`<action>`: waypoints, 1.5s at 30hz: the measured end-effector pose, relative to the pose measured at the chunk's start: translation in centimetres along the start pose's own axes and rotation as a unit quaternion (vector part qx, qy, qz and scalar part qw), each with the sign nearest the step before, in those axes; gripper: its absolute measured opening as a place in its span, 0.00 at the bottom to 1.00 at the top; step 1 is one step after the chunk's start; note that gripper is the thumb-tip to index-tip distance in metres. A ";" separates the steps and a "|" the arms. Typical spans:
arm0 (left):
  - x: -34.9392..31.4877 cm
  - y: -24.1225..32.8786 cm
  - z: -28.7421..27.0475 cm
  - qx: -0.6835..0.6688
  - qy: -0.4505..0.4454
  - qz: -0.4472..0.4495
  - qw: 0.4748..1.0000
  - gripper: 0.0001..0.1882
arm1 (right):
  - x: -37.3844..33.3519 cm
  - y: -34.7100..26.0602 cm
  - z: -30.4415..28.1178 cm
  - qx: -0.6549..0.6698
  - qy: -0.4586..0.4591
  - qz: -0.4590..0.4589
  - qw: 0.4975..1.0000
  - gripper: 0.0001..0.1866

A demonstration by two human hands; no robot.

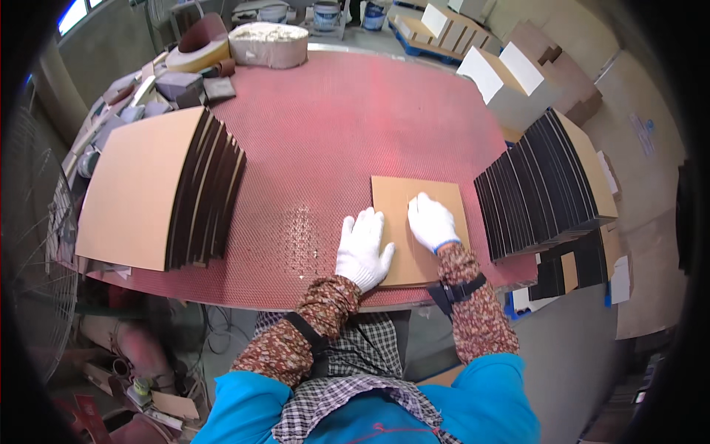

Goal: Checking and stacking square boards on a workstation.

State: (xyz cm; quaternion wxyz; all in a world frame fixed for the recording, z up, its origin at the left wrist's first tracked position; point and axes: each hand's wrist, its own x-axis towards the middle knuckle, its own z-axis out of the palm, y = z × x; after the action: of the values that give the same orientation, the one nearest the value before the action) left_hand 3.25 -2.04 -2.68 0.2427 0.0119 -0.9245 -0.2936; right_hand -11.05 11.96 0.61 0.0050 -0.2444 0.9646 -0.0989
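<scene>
Workshop table with a red textured mat [347, 126] on top, rounded along the far side, and a fair bit of clutter round it. Right of center near the front edge is a tan panel [401, 259], lying flat. Looks a bit longer than wide, so its long axis runs away from the person, far end leaning slightly left.

Left hand [362, 250], in a white glove, is spread flat over the panel's left edge: thumb on the board, other fingers mostly over the mat. Right hand [433, 222], same kind of glove, has its fingers curled in on top of the panel; can't tell if something's tucked under them. Between them, the hands and right wrist hide a good chunk of it.

As for what's in the way, a dark-edged stack [536, 192] of boards sits close on the panel's right. Another stack [140, 192] is well off to the left, tan face up. Pale specks [302, 240] dot the mat between that one and the left hand. Far left corner has grey blocks [177, 85], a tape roll [196, 58] and a whitish oval tub [268, 48]. Past the table: 2 blue-and-white buckets [325, 16] or more.
</scene>
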 end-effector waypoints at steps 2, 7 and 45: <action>0.0 -0.1 0.0 0.007 0.007 0.004 1.000 0.35 | -2.5 0.2 -0.5 0.002 -0.018 -0.007 1.000 0.16; -0.2 -0.3 0.2 0.021 0.017 0.018 0.999 0.35 | -10.6 -1.1 -4.0 -0.017 -0.116 -0.002 0.993 0.17; -3.8 3.6 -26.1 -0.041 0.291 -0.174 0.940 0.19 | -16.6 -10.2 -9.8 0.608 0.028 0.019 0.794 0.14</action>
State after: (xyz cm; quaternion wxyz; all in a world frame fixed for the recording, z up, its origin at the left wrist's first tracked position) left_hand 18.96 -12.43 16.18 0.4460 0.2479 -0.7845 -0.3525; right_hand 7.82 12.92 11.56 0.1269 -0.1698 0.7101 -0.6714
